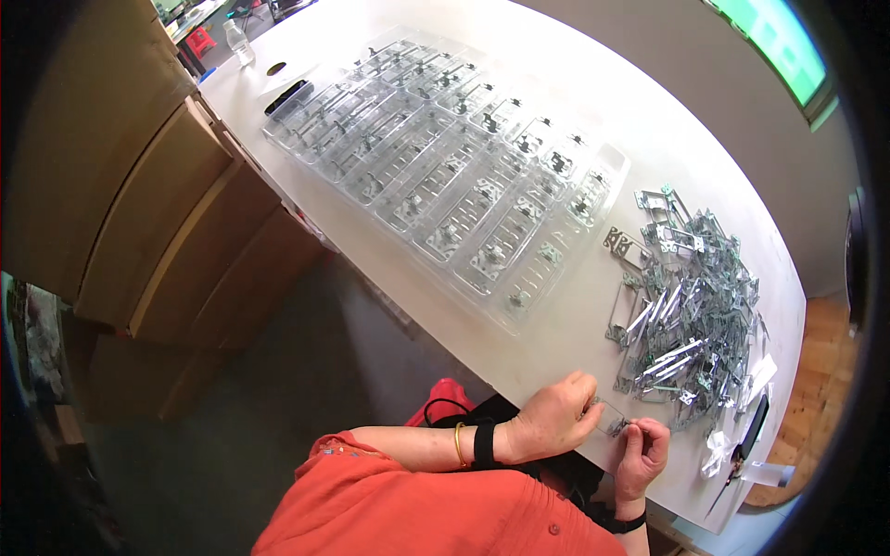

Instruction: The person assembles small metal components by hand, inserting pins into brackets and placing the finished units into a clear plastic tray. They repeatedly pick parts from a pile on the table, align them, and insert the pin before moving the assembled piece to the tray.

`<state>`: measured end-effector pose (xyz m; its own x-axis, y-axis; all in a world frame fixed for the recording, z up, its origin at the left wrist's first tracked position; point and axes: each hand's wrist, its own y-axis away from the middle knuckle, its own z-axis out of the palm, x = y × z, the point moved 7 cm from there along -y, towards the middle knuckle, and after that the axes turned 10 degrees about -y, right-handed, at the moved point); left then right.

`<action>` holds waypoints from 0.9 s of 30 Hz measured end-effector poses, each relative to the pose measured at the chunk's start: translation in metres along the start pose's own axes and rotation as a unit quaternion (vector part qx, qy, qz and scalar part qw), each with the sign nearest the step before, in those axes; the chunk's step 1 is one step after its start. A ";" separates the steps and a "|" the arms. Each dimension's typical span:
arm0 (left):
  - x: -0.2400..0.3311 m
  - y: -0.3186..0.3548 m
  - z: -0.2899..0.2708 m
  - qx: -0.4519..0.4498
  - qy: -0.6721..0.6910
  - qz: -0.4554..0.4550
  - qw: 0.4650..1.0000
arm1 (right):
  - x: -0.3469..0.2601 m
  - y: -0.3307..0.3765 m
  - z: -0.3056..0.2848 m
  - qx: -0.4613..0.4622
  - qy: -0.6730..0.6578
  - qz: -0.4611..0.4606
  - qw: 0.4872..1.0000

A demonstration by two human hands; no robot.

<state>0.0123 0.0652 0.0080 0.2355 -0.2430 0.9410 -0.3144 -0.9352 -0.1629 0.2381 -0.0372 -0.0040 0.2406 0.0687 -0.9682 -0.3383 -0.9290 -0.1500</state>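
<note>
A thin rectangular metal frame (609, 419) is held between my hands at the table's front edge. The fingers of my left hand (553, 419) are closed at its left end, and the thumb and fingers of my right hand (642, 456) pinch its right end. Small details at both ends are hidden by the fingertips. Just beyond my hands lies a tangled pile of similar metal frames (691, 320). Further left, a clear plastic tray (505, 320) carries rows of such frames in long compartments.
Right of the pile lie crumpled white paper (717, 454), a dark-handled tool (753, 428) and a translucent cylinder (768, 474). A plastic bottle (238, 44) stands at the far left corner. Cardboard boxes (139, 176) stack beside the table; a red stool (447, 393) is below its edge.
</note>
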 end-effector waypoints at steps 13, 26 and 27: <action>-0.005 0.001 0.003 -0.017 0.018 -0.007 1.000 | -0.008 -0.001 0.005 -0.006 0.001 -0.016 1.000; -0.008 0.002 0.006 -0.010 0.014 0.005 1.000 | -0.001 -0.002 0.000 -0.016 -0.025 -0.023 0.999; -0.008 0.002 0.006 -0.008 0.013 0.006 1.000 | -0.003 -0.001 0.003 -0.007 -0.020 -0.028 0.999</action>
<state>0.0152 0.0637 -0.0016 0.2077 -0.2477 0.9463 -0.3327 -0.9276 -0.1698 0.2352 -0.0352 -0.0011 0.2217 0.1350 -0.9657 -0.3128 -0.9282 -0.2015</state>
